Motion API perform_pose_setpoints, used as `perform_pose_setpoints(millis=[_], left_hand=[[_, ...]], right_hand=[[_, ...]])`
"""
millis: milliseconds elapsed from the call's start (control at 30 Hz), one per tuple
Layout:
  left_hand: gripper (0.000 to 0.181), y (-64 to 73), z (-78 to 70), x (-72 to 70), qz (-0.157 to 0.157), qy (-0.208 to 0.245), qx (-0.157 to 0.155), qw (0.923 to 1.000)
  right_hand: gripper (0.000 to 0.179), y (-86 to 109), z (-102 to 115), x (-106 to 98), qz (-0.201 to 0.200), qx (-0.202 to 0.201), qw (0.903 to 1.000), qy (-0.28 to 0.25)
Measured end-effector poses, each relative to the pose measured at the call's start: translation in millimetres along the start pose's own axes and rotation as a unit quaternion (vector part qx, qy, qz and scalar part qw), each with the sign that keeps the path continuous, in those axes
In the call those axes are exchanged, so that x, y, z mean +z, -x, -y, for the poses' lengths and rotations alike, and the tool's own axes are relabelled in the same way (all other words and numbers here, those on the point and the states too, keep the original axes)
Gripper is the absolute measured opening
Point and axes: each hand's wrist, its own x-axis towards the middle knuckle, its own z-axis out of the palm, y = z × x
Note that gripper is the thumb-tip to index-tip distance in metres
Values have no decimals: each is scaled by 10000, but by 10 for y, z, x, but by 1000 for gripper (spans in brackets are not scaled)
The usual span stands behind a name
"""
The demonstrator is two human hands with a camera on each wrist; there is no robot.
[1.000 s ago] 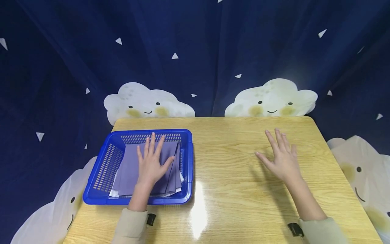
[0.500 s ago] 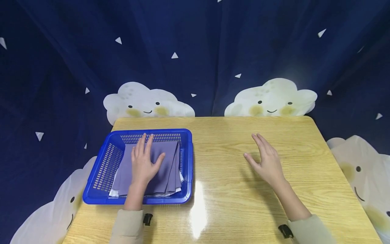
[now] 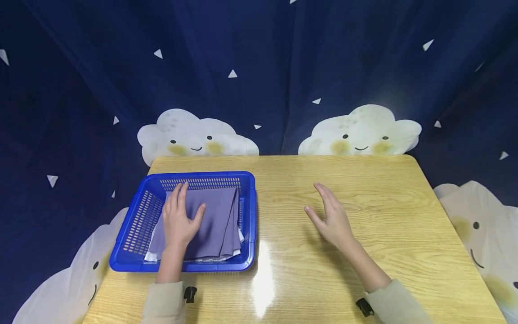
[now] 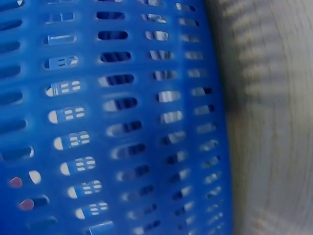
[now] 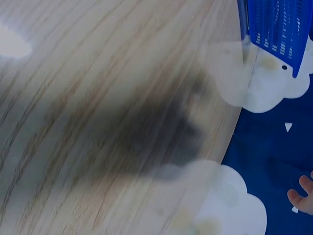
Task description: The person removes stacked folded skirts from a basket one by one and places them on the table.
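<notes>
A blue plastic basket [image 3: 252, 225] with slotted walls stands on the left of the table. Inside it lies a stack of folded purple cloth-like sheets [image 3: 212, 220], with white edges [image 3: 151, 256] peeking out beneath. My left hand [image 3: 178, 225] is over the basket, fingers extended and thumb spread, overlapping the purple stack and holding nothing. Over the bare wood right of the basket, my right hand [image 3: 336, 225] hovers with thumb apart from the fingers, its shadow below. The left wrist view is filled by the basket's slotted wall [image 4: 146, 112]. Fingertips [image 5: 305, 188] of the right hand show at the right wrist view's edge.
The pale wooden table [image 3: 299, 270] ends at a dark blue curtain [image 3: 283, 67] printed with white clouds and triangles. A bright glare spot [image 3: 263, 279] lies on the wood right of the basket. Small black wrist devices [image 3: 365, 308] sit at the sleeves.
Both hands have shifted left: the left one across the basket, the right one closer to the basket's side. The right hand's fingers have drawn together. The basket and its stack have not moved.
</notes>
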Motion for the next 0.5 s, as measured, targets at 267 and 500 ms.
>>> perform_pose_setpoints(millis=[267, 500], left_hand=[[69, 34, 87, -32, -253, 106, -29, 9996], [68, 49, 162, -56, -372, 164, -117, 9991]], right_hand=[[65, 16, 137, 145, 74, 125, 9991, -398], [62, 23, 242, 279, 142, 164, 9959, -873]])
